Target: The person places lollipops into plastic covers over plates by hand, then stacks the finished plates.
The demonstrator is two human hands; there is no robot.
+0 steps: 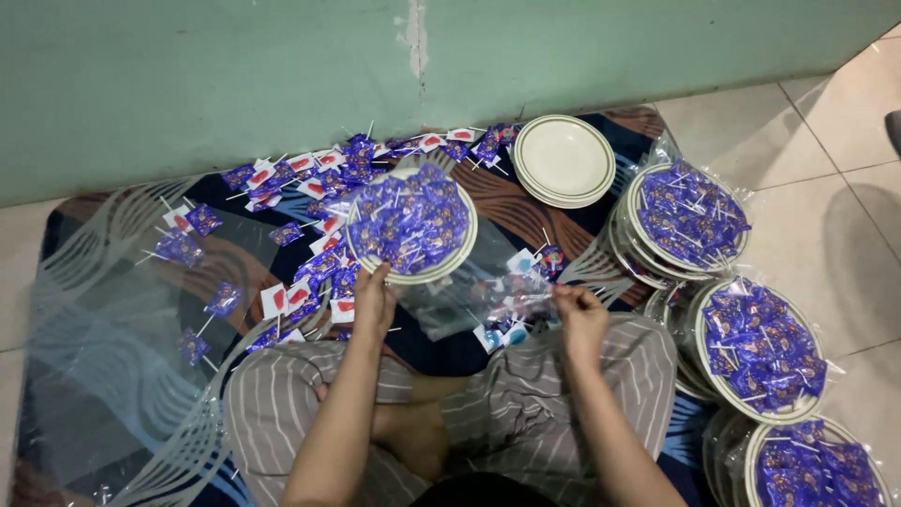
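Your left hand (374, 302) grips the heaped plate (413, 225); your right hand (580, 314) pinches the clear bag (474, 300). Hold the plate level.

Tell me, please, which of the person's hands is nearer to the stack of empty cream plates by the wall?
The right hand: it lies below the empty plates, slightly to their right. The left hand is farther left, touching the candy-filled plate.

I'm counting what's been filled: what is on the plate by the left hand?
A heap of blue-wrapped lollipops covers the plate, sticks poking out. The left hand touches its rim; the plate's centre is hidden.
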